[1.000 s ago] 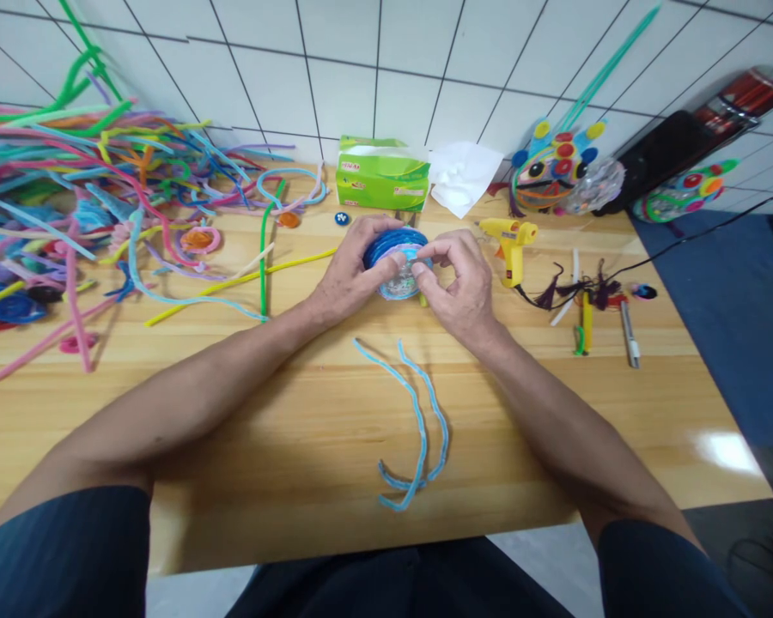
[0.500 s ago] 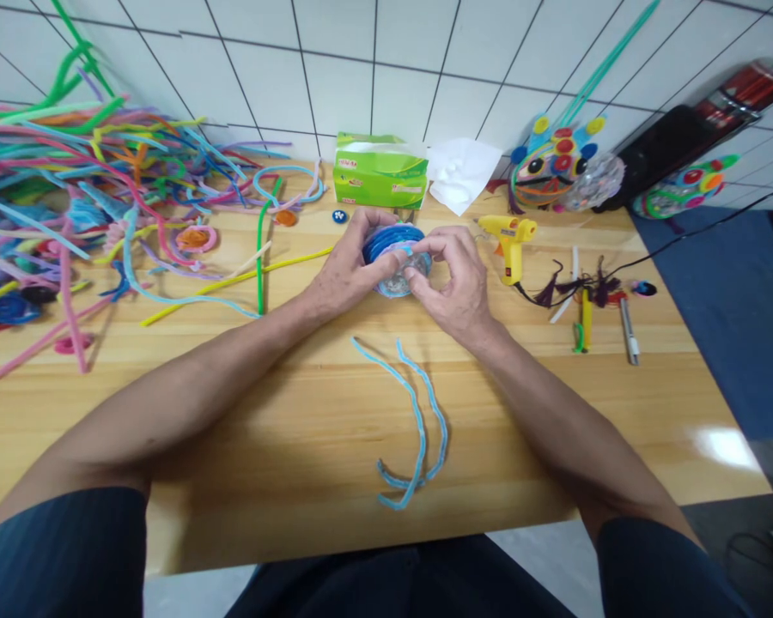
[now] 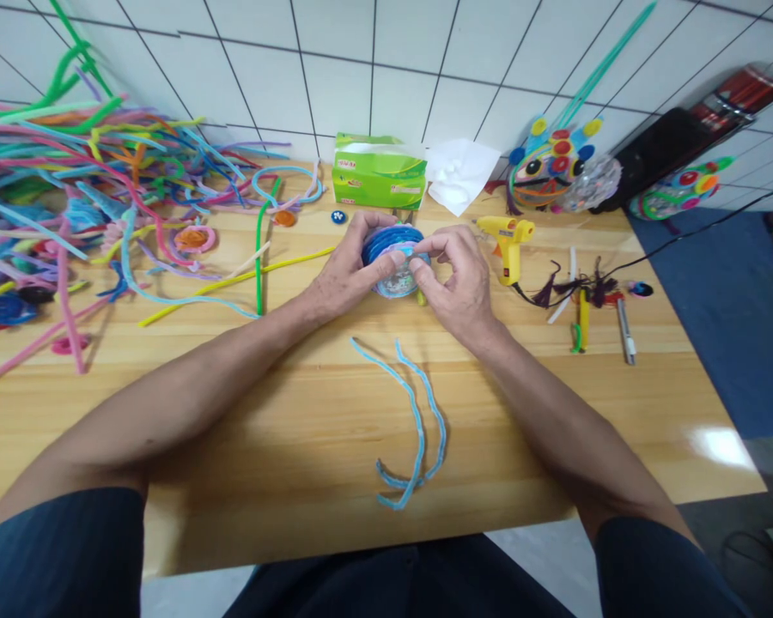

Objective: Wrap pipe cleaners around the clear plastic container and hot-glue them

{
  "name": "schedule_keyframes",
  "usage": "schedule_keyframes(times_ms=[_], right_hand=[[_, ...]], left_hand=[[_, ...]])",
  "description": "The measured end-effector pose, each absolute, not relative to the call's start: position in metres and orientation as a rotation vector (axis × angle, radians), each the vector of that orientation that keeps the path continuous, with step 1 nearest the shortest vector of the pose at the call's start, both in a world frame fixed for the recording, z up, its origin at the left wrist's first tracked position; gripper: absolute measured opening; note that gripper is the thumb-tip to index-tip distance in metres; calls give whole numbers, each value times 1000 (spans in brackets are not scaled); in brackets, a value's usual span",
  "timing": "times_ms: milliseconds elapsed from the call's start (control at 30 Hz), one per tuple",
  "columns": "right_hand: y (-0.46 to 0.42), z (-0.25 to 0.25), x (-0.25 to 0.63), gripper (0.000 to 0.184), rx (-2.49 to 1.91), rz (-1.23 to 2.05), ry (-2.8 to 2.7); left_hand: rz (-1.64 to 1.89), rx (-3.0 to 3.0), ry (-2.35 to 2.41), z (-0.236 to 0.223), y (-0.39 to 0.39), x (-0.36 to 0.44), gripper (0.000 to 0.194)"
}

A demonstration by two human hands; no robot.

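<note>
A round craft piece (image 3: 396, 279), blue pipe cleaner coiled around its upper side and a clear, shiny pale face below, is held above the table. My left hand (image 3: 359, 268) is closed around its left side, the thumb lying across the shiny face. At its right edge my right hand (image 3: 456, 279) pinches with thumb and forefinger; what is between those fingertips is too small to make out. A small yellow bit (image 3: 421, 298) shows just below the right fingers. Nearer to me, light blue pipe cleaners (image 3: 418, 421) lie curved on the wooden table (image 3: 283, 481).
Tangled pipe cleaners (image 3: 103, 163) fill the left side. A green tissue pack (image 3: 379, 178) and white paper (image 3: 459, 176) stand by the tiled wall. To the right are a yellow glue gun (image 3: 510, 249), a utility knife (image 3: 626, 330), decorated crafts (image 3: 550, 167) and a trailing black cord (image 3: 696, 225).
Both hands stay at the craft piece. My right fingertips shift slightly along its edge, and the yellow bit below them, hidden half a second ago, shows again.
</note>
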State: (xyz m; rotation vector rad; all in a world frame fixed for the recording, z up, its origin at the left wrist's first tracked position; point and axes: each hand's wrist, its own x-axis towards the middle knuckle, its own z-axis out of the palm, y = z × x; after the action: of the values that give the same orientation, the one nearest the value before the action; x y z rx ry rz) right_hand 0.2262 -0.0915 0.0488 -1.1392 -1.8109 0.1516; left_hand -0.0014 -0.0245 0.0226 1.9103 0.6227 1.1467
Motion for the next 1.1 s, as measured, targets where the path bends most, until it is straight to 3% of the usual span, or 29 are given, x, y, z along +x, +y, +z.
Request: schedule_keyframes(times_ms=[200, 433, 1100], right_hand=[[-92, 51, 226, 9, -1146, 125, -1829], [-90, 53, 227, 23, -1138, 169, -1854], [-101, 63, 217, 14, -1273, 195, -1851]], left_hand=[[1160, 1939, 644, 19, -24, -1, 71], [1181, 1957, 623, 16, -24, -1, 69], [1273, 1953, 716, 13, -35, 3, 63]])
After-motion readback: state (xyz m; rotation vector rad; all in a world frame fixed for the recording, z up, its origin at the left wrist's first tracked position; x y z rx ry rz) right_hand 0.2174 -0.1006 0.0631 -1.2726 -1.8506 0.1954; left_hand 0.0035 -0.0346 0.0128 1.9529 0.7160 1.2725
